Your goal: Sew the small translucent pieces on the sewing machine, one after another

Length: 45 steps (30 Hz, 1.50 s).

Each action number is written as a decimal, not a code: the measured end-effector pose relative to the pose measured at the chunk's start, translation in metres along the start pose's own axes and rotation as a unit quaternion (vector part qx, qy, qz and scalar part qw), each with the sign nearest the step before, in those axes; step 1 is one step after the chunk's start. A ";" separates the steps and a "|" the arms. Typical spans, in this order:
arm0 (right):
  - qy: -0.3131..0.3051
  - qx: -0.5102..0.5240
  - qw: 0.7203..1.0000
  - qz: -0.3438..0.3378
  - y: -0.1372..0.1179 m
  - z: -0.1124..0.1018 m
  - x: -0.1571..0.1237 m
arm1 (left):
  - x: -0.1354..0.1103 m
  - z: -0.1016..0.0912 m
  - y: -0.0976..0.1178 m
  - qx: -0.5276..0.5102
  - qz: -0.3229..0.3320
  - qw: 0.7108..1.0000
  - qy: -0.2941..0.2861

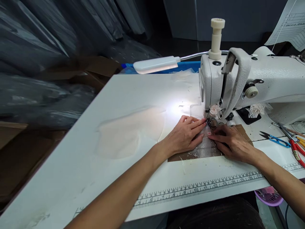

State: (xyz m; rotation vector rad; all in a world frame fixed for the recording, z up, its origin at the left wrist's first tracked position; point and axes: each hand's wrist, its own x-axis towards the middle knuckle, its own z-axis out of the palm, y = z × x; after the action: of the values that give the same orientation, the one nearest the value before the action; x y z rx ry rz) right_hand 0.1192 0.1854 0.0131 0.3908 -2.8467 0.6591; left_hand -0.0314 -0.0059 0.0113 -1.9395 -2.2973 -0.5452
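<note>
A white sewing machine [214, 82] stands at the right, its presser foot [209, 122] down by my fingertips. My left hand [187, 133] lies flat with fingers stretched on a sheer, pale fabric [206, 148] just left of the foot. On the right side of the same fabric, my right hand [232, 143] presses with its fingertips, the fingers bent and apart. A small pale square [209, 133] shows between the two hands. Brown sheet [181, 156] covers the table under the fabric. Parts of the fabric are hidden beneath my hands.
Sheer beige fabric pieces [128, 133] lie on the white table [95, 181] to the left. Blue thread snips [275, 139] and red-handled scissors [295, 149] rest at the right. A lamp [156, 65] lights the needle area. A printed ruler [202, 189] runs along the front edge.
</note>
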 end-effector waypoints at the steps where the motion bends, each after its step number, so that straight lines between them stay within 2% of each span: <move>1: 0.002 0.000 1.000 -0.001 0.000 0.000 0.000 | 0.000 0.000 0.000 -0.001 0.001 1.000 0.000; 28: 0.057 -0.002 0.998 -0.037 0.010 0.008 0.000 | -0.002 0.005 0.003 0.128 0.046 0.990 0.033; 33: 0.066 0.011 0.996 -0.051 0.013 0.008 0.001 | 0.001 0.004 0.011 0.158 0.058 0.982 0.084; 37: 0.060 0.003 0.997 -0.047 0.010 0.008 0.002 | 0.002 0.004 0.014 0.110 0.141 0.975 0.130; 39: 0.058 -0.008 0.997 -0.039 0.008 0.008 0.002 | 0.000 0.002 0.014 0.075 0.151 0.978 0.125; 45: 0.046 -0.021 0.998 -0.023 0.005 0.008 0.001 | -0.005 -0.003 0.014 0.033 0.119 0.990 0.065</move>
State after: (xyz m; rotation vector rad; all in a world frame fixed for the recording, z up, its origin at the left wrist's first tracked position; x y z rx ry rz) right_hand 0.1155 0.1857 0.0042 0.4069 -2.7516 0.5932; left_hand -0.0179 -0.0095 0.0161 -2.0420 -1.9476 -0.5433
